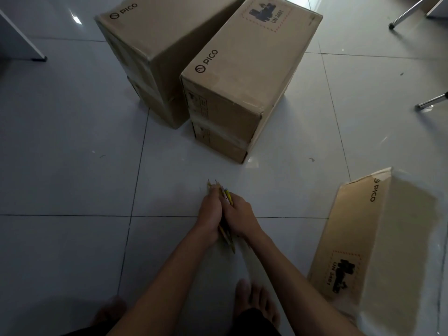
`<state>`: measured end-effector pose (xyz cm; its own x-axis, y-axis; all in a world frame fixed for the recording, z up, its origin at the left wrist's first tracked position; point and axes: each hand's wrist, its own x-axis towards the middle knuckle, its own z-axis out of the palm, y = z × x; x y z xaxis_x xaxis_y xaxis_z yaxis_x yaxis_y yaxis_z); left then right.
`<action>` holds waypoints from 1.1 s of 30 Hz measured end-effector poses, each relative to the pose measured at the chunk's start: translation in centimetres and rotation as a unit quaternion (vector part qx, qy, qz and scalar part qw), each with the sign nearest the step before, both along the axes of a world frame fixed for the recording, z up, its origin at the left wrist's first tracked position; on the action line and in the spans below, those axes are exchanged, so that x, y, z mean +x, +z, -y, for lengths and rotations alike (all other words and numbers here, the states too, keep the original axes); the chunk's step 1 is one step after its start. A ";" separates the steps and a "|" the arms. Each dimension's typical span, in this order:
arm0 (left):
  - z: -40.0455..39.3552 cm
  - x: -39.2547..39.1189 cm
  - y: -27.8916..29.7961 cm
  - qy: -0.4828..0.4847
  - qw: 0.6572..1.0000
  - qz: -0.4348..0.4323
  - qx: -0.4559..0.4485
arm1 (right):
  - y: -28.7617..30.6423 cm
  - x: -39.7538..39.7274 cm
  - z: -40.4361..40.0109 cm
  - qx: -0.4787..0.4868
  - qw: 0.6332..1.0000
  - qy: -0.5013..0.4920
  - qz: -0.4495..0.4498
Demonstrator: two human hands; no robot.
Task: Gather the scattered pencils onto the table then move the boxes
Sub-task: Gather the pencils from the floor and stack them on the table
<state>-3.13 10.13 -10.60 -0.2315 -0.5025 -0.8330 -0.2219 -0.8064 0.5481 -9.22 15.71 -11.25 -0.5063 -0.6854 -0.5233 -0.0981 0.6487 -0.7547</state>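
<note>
Low over the pale tiled floor [72, 178], the left hand [210, 215] and right hand [238, 218] share a closed grip on yellow wooden pencils [228, 198], bunching them for carrying, near three brown cardboard boxes [240, 76].

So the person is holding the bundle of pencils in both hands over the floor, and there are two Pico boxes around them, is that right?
Not quite: the head view shows three Pico boxes, not two. Two stand side by side ahead, the left box and the middle box, and a third box lies to the right. The rest holds: the left hand and right hand together grip the pencils over the floor.
</note>
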 end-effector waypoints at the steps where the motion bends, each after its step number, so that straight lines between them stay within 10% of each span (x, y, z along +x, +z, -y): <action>1: 0.0 -0.1 0.2 0.005 1.000 0.003 0.002 | 0.0 0.1 0.1 -0.001 1.000 -0.003 0.000; 17: 3.0 0.0 2.6 0.037 0.979 -0.127 0.153 | 0.8 -0.6 -0.2 -0.086 0.991 -0.010 0.105; 33: 2.8 0.6 2.4 -0.167 0.986 0.014 -0.024 | 2.0 -2.5 0.9 0.015 0.972 0.041 0.232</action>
<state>-2.55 7.34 -8.17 -0.3680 -0.4420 -0.8181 -0.4855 -0.6591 0.5744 -11.68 14.79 -9.22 -0.1556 -0.6942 -0.7028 0.1971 0.6753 -0.7107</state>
